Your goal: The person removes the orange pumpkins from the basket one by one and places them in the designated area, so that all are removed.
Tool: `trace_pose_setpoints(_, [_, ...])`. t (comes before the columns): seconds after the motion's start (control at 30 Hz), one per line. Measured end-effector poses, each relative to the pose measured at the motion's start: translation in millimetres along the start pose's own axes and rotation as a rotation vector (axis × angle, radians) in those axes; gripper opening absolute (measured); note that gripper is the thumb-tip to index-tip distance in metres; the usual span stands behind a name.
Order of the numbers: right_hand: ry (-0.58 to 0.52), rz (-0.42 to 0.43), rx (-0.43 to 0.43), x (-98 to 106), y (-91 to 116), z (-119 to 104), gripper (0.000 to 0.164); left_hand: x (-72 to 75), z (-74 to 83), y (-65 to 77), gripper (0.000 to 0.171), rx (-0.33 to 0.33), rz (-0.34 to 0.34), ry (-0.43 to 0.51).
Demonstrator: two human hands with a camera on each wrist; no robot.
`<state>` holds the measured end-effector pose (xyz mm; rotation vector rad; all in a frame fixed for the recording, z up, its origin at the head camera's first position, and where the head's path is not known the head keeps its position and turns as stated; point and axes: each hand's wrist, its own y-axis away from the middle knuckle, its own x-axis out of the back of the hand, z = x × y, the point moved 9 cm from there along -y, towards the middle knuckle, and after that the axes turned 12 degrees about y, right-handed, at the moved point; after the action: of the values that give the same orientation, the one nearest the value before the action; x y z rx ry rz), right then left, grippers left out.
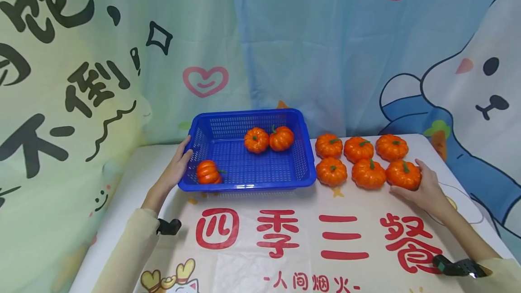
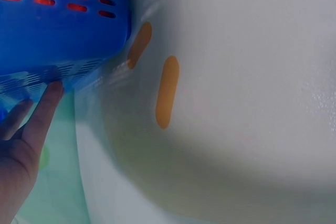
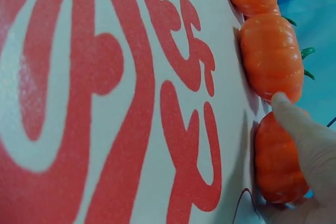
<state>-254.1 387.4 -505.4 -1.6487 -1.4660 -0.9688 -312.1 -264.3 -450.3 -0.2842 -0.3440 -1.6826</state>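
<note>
Fingers and thumb of the right hand [image 1: 430, 193] are curved around the sides of the front-right pumpkin [image 1: 403, 174] on the table [image 1: 144, 162], seemingly for a secure grip. Against the left side of the basket [image 1: 248, 187], the left hand's [image 1: 176, 166] nearly straight fingers are laid, apparently for steadying.

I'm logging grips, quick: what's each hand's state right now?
Left hand: open, straight fingers touching the side of the blue basket.
Right hand: closed around the rightmost front-row pumpkin.

Curtained-off booth: cartoon drapes [image 1: 293, 35] behind lettered tablecloth [image 1: 309, 211]
</note>
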Motion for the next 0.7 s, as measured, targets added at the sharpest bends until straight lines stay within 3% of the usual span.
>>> trace_pose_setpoints(0.17, [0.059,0.075,0.002,16.8,5.1,-5.0,0.109,-0.7,0.2,-0.3,0.057,-0.007,-0.002,0.003])
trace_pose_setpoints(0.3, [0.042,0.148,0.049,38.9,15.5,-30.0,0.105,0.7,0.7,-1.5,0.058,-0.016,0.000,-0.006])
trace_pose_setpoints(0.53, [-0.064,0.022,0.139,45.7,35.8,-95.3,0.101,2.3,3.0,0.0,0.057,-0.014,0.006,0.009])
trace_pose_setpoints(0.7, [-0.127,-0.089,0.209,39.2,47.4,-127.0,0.095,-0.6,2.2,0.9,0.057,-0.009,-0.003,0.023])
